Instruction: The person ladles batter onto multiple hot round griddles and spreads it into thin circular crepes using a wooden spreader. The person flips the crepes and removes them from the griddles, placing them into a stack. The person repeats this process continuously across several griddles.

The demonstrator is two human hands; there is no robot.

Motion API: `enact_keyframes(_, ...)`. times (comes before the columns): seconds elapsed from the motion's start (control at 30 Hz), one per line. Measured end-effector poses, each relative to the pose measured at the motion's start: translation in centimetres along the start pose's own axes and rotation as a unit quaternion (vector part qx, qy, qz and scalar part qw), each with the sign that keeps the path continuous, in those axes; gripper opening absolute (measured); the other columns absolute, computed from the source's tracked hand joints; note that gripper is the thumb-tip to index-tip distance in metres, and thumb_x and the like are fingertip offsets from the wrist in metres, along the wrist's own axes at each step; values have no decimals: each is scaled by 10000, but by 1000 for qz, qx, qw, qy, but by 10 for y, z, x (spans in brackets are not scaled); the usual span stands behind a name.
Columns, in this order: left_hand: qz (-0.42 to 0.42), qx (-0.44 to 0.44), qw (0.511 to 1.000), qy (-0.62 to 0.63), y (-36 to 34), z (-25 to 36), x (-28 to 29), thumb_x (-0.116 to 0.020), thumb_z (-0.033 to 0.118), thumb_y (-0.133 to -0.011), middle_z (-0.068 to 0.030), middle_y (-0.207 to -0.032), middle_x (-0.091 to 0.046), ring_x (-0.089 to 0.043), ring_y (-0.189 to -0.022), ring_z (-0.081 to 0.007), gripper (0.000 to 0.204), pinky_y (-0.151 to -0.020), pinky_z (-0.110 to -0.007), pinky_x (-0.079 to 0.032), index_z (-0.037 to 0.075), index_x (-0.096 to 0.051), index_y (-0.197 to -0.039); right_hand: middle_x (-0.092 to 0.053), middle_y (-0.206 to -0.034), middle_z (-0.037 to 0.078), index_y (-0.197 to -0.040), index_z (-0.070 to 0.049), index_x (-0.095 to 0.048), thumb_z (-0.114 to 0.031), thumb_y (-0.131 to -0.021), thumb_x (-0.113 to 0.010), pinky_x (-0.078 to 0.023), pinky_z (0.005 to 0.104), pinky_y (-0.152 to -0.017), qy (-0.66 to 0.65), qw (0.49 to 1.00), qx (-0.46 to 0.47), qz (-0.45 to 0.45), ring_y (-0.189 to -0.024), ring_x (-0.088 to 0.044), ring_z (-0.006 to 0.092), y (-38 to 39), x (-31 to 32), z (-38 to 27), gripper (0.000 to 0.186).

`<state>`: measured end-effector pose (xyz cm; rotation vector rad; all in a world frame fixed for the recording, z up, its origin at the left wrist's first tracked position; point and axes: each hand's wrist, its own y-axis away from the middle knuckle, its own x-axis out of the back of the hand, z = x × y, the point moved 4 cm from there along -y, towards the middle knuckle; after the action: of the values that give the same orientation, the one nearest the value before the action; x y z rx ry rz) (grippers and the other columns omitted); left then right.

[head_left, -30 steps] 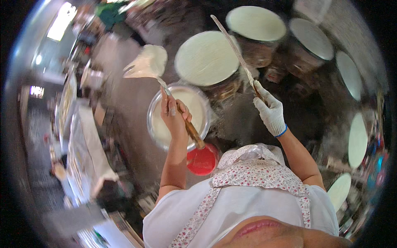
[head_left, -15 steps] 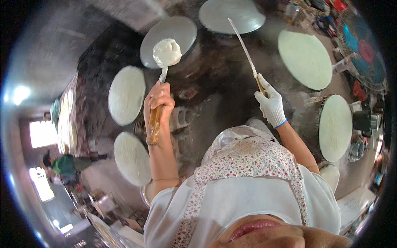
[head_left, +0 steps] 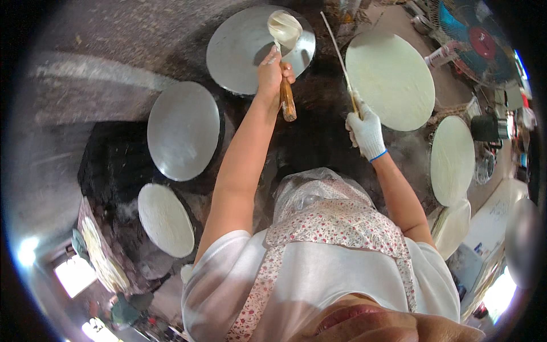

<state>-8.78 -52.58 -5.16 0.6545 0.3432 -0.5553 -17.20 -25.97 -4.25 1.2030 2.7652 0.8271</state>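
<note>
My bare left hand grips a wooden-handled ladle. Thick white batter coats its round head, which hangs over the right side of a bare grey round griddle. In my right hand, which wears a white knit glove, is a long thin spatula with a narrow blade pointing away from me. Beside that blade, to its right, a pale round sheet covers another griddle. Whether the spatula touches anything cannot be made out.
To the left stand a bare grey griddle and, nearer, one with a white round sheet. On the right lies another pale sheet. A fan stands at the far right, near a dark pot.
My left hand has reached farther forward and to the right with the ladle. My right hand still holds the spatula. The view has turned, so the griddles appear shifted leftward and nearer.
</note>
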Motion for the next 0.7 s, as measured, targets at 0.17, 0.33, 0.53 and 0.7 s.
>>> enact_keyframes(0.17,0,-99,949,-298,-45,-21,16,-470,267,-1142,-12,-678,-528,-502,-555,-120,526,-514,-297,-441,129,-408,-1646,-582,-691,-12,-1622,-210,-476,-67,-938,-564,-430,258,-470,-13,998,-19,56,-497,-481,78,-8,-31,12,704)
enact_keyframes(0.33,-28,-284,707,-648,-83,-19,47,-551,228,-1048,-245,-876,-731,-699,-816,-477,515,-746,-581,-538,297,-532,-1558,-737,-1155,98,-1609,-85,-465,-121,-966,-616,-522,261,-768,17,993,2,116,-829,-647,113,-28,-64,44,661)
enact_keyframes(0.53,-43,-300,638,-708,-113,20,71,-544,241,-1063,-228,-843,-719,-701,-802,-441,529,-727,-553,-546,322,-495,-1584,-673,-1424,189,-1619,-110,-440,-216,-1030,-635,-533,306,-950,55,974,111,191,-1151,-728,226,-32,-118,57,629)
enact_keyframes(0.7,52,-462,711,-527,-118,82,89,-531,194,-1083,-132,-709,-649,-662,-664,-275,580,-649,-440,-553,245,-407,-1647,-732,-1093,273,-1578,-221,-497,-326,-1030,-580,-572,443,-857,147,964,103,197,-989,-735,432,-76,-168,35,564)
